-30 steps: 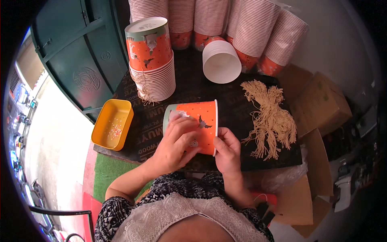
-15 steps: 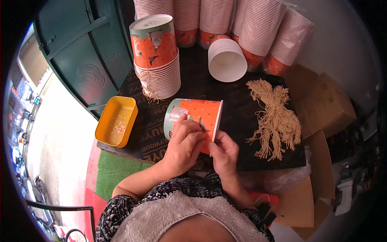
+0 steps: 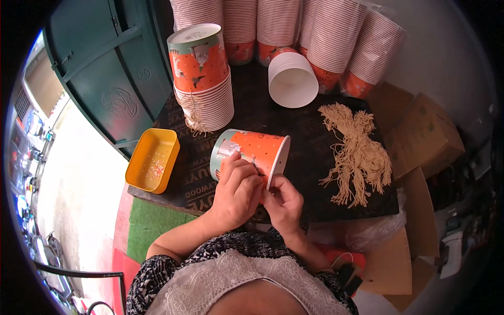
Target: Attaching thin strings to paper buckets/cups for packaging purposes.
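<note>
An orange paper bucket with a green base band and printed figures lies on its side above the table's near edge, its open white rim facing right. My left hand is closed, with curled fingers against the bucket's near wall. At the lower part of the rim, my right hand grips with thumb and fingers, close beside the left fingertips. Whether anything small is pinched between the fingers is hidden. Right of the hands lies a loose bundle of beige strings. A yellow plastic tray holding small red and white bits sits at the left.
Behind the tray stands a stack of nested paper buckets, the top one upside down, with strings hanging down its side. A white-lined bucket lies on its side farther back. Wrapped bucket stacks line the back. Cardboard boxes stand at the right.
My right hand has shifted left and slightly nearer to me, closer to the left fingers. The bucket has moved slightly left and tilted, its rim now slanting.
</note>
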Demonstrator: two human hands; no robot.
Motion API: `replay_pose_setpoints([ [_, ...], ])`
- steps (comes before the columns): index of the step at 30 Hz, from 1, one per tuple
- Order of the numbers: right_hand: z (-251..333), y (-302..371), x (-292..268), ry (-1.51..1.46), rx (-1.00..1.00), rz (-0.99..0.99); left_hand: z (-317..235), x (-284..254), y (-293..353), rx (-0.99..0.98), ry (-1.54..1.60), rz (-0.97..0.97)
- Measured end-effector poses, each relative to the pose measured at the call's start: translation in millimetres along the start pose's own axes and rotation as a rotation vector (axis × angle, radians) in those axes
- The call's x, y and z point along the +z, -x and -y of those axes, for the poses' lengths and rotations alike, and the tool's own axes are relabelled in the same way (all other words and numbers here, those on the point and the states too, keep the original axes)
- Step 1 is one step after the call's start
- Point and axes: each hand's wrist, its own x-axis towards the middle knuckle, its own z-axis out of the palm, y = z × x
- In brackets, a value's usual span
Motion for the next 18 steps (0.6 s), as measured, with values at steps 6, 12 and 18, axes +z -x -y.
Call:
replay_pose_setpoints([
  [6, 3.4, -3.6, -1.6, 0.323, -0.166, -0.143, 15.1, -25.3, -5.3, 0.001, 0.004, 0.065],
  [12, 29.1, -27.8, -33.7, 0.638, -0.489, -0.169, 87.9, -103.6, 12.1, -0.366, -0.534, -0.123],
  [18, 37.7, -54.2, -38.2, 1.005, -0.734, 0.103, 154.6, -162.3, 83.0, -0.714, -0.758, 0.141],
])
